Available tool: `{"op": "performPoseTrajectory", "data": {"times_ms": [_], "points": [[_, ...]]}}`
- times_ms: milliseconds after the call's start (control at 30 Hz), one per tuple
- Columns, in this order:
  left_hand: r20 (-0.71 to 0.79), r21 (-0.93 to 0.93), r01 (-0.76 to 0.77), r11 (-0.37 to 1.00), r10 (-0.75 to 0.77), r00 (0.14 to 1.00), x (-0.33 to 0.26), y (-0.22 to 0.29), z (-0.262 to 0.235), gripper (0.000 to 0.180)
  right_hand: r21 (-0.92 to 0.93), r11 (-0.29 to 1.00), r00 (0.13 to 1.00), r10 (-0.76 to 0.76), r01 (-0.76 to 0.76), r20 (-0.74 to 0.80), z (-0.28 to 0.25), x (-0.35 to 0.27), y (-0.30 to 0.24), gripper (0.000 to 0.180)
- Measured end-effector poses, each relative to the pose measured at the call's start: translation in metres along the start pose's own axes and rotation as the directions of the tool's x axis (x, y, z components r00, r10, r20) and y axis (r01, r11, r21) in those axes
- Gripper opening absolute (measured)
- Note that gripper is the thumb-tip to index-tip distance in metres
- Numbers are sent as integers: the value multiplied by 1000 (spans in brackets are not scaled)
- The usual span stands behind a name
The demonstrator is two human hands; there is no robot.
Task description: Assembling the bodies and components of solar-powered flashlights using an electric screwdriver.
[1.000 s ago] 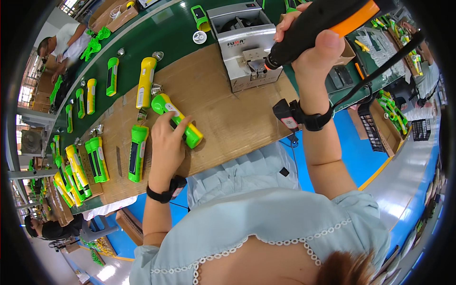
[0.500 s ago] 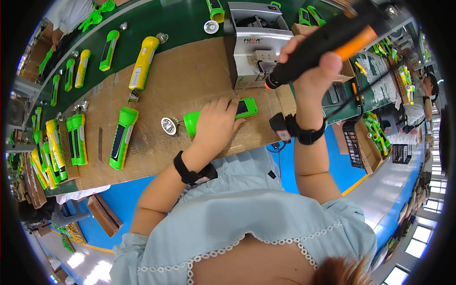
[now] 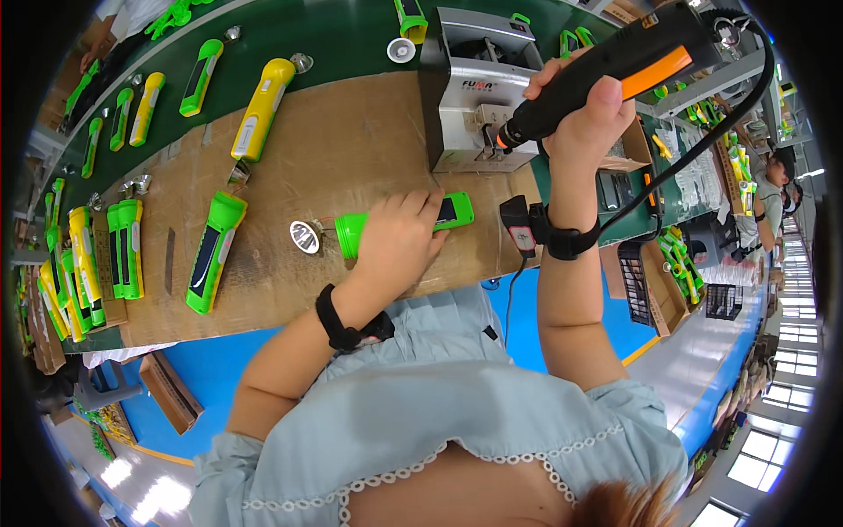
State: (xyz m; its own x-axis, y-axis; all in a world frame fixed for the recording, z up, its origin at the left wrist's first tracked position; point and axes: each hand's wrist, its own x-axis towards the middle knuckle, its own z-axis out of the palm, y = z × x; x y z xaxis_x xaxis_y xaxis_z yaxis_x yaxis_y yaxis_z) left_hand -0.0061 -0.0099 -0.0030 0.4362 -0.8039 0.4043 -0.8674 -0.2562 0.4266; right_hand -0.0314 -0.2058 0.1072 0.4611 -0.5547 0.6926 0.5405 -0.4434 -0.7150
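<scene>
My right hand (image 3: 593, 123) is wrapped round a black and orange electric screwdriver (image 3: 615, 75). Its tip points down-left at the small front bracket of a silver and black screw feeder (image 3: 481, 83); whether they touch, I cannot tell. My left hand (image 3: 397, 235) is closed over a green flashlight body (image 3: 351, 234), which lies sideways on the cardboard and carries a dark panel. From that flashlight's open left end a round silver reflector (image 3: 305, 237) hangs out on thin wires. Both wrists wear black straps.
To the left on the cardboard (image 3: 325, 132) lie a green flashlight (image 3: 215, 253) and a yellow flashlight (image 3: 263, 110). Several more are grouped at the far left. A black cable (image 3: 702, 145) loops from the screwdriver at right. Beyond the feeder stands an open carton (image 3: 634, 149).
The screwdriver has come down and back from the camera, its tip now at the feeder's front bracket. My left hand stays on the flashlight. The whole view has shifted slightly.
</scene>
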Motion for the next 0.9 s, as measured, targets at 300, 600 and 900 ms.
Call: {"op": "performPoseTrajectory", "data": {"times_ms": [300,600,900], "points": [[-10,22,7,1000,-7,1000,4,-6,0,45,287,911,955,269,-295,127,-13,-68,-28,87],[-15,8,9,1000,-9,1000,2,-4,-1,46,116,950,956,281,-290,82,-10,-77,-21,96],[-17,26,14,1000,-13,1000,2,-4,1,47,105,941,944,307,-320,123,-7,-92,-7,90]]}}
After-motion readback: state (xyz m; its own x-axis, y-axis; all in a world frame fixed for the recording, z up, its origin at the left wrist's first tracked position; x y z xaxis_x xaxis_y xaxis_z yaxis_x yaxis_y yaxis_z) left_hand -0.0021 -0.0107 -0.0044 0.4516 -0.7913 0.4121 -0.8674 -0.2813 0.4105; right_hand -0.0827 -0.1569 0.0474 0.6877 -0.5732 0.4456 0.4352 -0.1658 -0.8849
